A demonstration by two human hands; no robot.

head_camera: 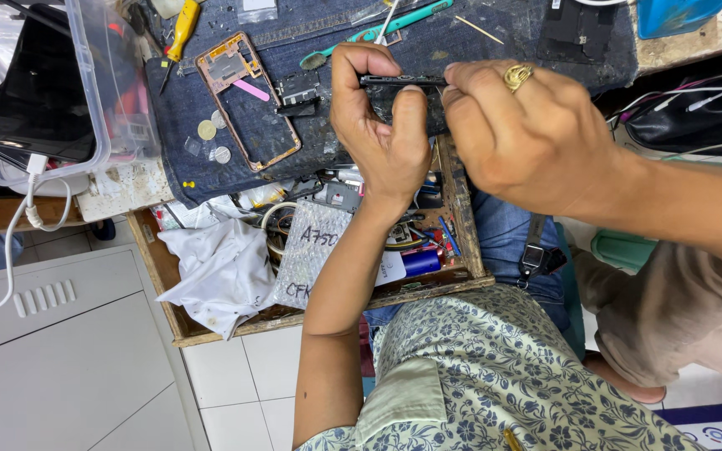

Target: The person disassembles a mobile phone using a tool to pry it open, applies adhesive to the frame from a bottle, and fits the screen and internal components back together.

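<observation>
Both hands meet on a thin, dark, flat phone part (401, 81) held edge-on just above the worn dark denim cloth (327, 138) that covers the bench. The left hand (382, 134) pinches it, thumb pressed up against its underside and the curled index finger hooked over its left end. The right hand (532, 138), wearing a gold ring (517, 76), closes its fingertips on the part's right end; whether they also hold a small tool cannot be told. Just left of the left hand lies a small black component (298, 92), and beyond it a copper-coloured rectangular phone frame (246, 100) with a pink strip across it and a few round coin-like discs (213, 138) beside it. Near the top edge rest a teal plastic-handled tool (378, 32) and a yellow-handled screwdriver (182, 32). A clear plastic bin (102, 83) at far left has a black phone (43, 83) leaning in it. Below the wrists an open wooden drawer (461, 209) holds a white rag (223, 267), a silvery shielding bag (315, 250) and assorted small parts.
</observation>
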